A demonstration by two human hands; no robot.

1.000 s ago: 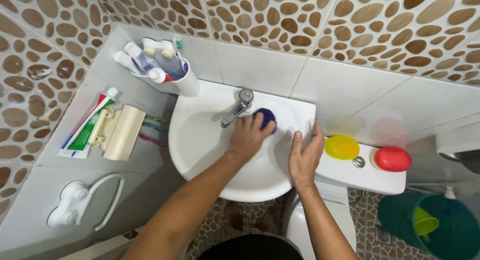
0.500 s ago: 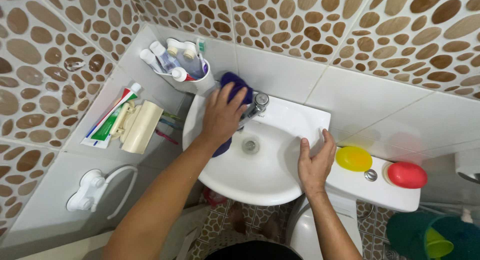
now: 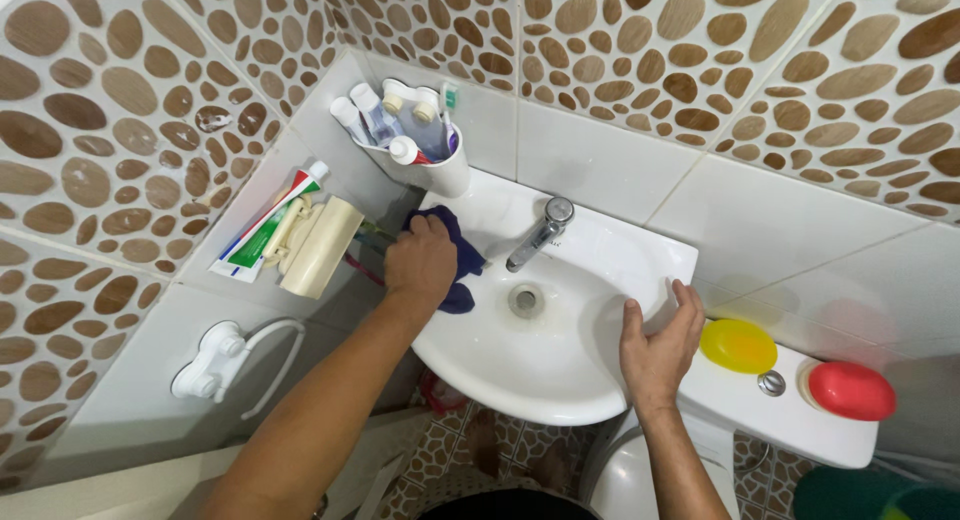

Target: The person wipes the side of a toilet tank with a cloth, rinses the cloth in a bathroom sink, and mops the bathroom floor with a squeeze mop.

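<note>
My left hand [image 3: 421, 263] is bunched around a dark blue cleaning cloth [image 3: 452, 255], pressing it onto the left rim of the white ceramic washbasin [image 3: 560, 365], just left of the chrome tap [image 3: 540, 233]. My right hand [image 3: 655, 348] isn't holding anything, just lying open with fingers spread on the basin's right edge, beside the white toilet tank [image 3: 770, 405].

Both forearms are bare to the elbow, no sleeves, watch or rings on the left hand [image 3: 421, 262] or right hand [image 3: 655, 348].
</note>
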